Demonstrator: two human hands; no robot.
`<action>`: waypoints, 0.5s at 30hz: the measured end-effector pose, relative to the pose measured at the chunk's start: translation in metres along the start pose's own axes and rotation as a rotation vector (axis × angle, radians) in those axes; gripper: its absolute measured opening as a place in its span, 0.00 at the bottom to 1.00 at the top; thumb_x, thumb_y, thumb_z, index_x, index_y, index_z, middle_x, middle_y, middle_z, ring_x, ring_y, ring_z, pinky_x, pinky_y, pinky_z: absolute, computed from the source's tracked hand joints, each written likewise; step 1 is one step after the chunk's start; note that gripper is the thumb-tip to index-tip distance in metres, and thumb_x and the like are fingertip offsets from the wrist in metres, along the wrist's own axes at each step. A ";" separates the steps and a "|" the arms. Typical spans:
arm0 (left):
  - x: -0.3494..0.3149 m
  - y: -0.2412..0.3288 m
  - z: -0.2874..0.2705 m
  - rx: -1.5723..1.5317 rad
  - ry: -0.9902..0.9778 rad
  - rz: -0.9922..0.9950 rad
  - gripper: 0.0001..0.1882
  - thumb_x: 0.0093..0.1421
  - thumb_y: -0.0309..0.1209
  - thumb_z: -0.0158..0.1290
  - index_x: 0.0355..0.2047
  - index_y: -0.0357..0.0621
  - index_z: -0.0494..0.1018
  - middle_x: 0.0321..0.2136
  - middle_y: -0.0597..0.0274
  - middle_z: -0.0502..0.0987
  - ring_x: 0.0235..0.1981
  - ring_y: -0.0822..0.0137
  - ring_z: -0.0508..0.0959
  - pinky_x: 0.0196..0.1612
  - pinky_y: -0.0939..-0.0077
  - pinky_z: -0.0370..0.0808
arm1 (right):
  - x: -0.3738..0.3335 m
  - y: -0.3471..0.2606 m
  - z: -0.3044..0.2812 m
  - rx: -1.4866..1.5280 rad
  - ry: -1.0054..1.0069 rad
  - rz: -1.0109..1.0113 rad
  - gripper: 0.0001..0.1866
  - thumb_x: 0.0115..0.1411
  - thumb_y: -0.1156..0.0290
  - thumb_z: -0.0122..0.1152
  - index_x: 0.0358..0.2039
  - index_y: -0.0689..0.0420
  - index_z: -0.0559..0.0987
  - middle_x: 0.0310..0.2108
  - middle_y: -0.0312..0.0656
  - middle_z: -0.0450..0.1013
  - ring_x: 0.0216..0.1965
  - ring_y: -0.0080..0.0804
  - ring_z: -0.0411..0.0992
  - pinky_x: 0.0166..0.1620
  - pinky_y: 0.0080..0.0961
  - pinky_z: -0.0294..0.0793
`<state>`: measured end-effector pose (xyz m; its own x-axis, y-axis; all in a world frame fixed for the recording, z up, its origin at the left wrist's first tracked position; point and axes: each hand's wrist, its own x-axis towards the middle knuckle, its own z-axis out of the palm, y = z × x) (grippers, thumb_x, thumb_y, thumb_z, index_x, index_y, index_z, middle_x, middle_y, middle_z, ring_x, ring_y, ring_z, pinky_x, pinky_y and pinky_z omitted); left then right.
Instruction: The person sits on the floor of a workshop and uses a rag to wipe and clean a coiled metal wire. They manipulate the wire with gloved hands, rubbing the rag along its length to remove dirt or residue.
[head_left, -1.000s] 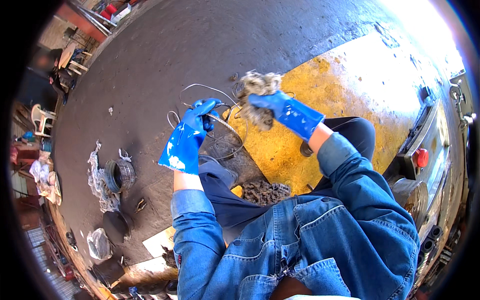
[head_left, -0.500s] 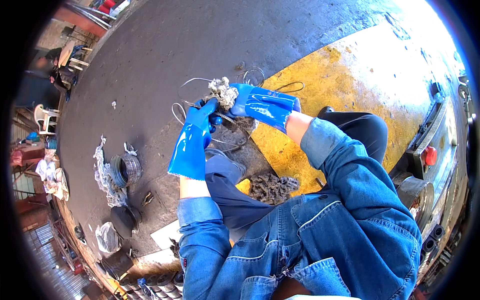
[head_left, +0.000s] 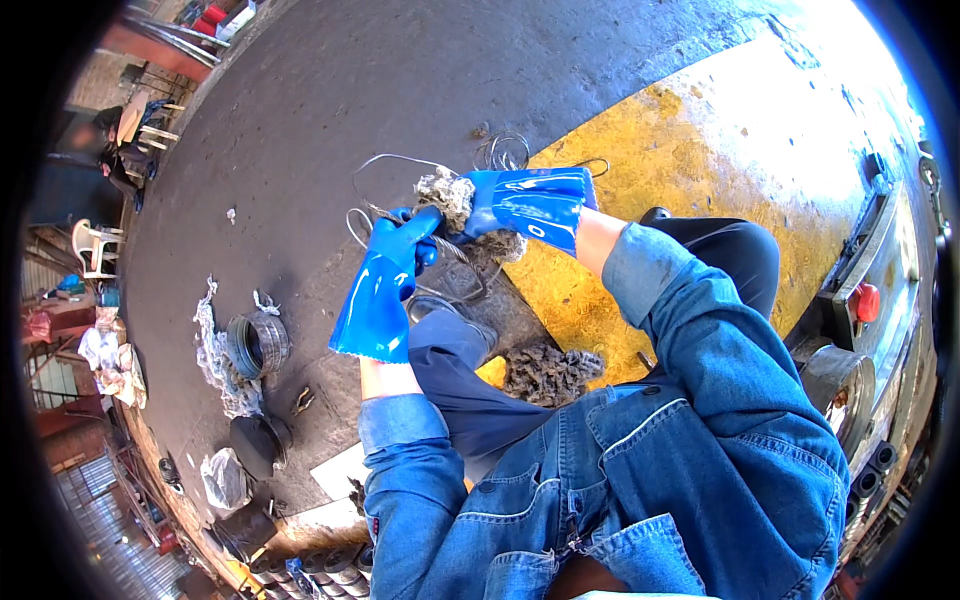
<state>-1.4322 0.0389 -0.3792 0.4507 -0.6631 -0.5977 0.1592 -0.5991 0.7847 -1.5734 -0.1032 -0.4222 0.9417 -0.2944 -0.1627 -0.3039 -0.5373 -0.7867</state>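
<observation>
Both my hands wear long, shiny blue rubber gloves. My left hand (head_left: 400,245) is closed round a thin wire rope (head_left: 455,252), with the thumb pressed along the top. My right hand (head_left: 485,205) grips a wad of dirty grey-white waste yarn (head_left: 443,197), part of which sticks out beyond the fingers; more of it bulges below the palm. The hands are close together, and the wad sits against the rope. Beyond them the rope loops out to the left, and below them it curves down near my shoe. Most of my right fingers are hidden behind the wad.
A dark clump of yarn (head_left: 552,375) lies between my legs. At left on the dark floor are a wire coil (head_left: 258,343), a whitish strip of rag (head_left: 213,350), pliers (head_left: 302,401) and a plastic bag (head_left: 226,480). A yellow floor plate (head_left: 650,170) extends rightward. Far left, a person sits near a white chair (head_left: 95,247).
My right hand and the wad have shifted slightly, with the glove turning a little. My left hand keeps its hold on the rope. The whole view has moved a little.
</observation>
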 end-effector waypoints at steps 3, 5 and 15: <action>-0.005 0.009 0.006 -0.136 -0.026 0.029 0.15 0.60 0.41 0.64 0.36 0.42 0.79 0.16 0.68 0.72 0.12 0.76 0.64 0.16 0.81 0.58 | 0.012 0.030 0.010 -0.049 0.087 -0.167 0.27 0.56 0.52 0.69 0.51 0.53 0.78 0.47 0.51 0.78 0.49 0.49 0.76 0.54 0.37 0.75; -0.015 0.005 -0.012 -0.275 0.030 0.035 0.16 0.63 0.42 0.61 0.37 0.40 0.80 0.14 0.72 0.66 0.12 0.77 0.58 0.17 0.80 0.56 | -0.016 0.026 0.011 0.028 0.038 0.188 0.24 0.54 0.55 0.68 0.49 0.52 0.79 0.45 0.49 0.80 0.46 0.47 0.78 0.52 0.37 0.77; -0.007 -0.002 -0.031 -0.425 -0.131 0.076 0.21 0.70 0.47 0.52 0.39 0.40 0.81 0.08 0.73 0.58 0.09 0.76 0.55 0.17 0.76 0.50 | -0.040 0.069 -0.008 0.388 0.285 0.190 0.23 0.53 0.59 0.71 0.47 0.56 0.80 0.42 0.46 0.79 0.46 0.36 0.78 0.51 0.33 0.79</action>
<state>-1.4086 0.0588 -0.3719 0.3642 -0.7659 -0.5299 0.4890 -0.3270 0.8087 -1.6330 -0.1348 -0.4651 0.7821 -0.5909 -0.1980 -0.3388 -0.1365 -0.9309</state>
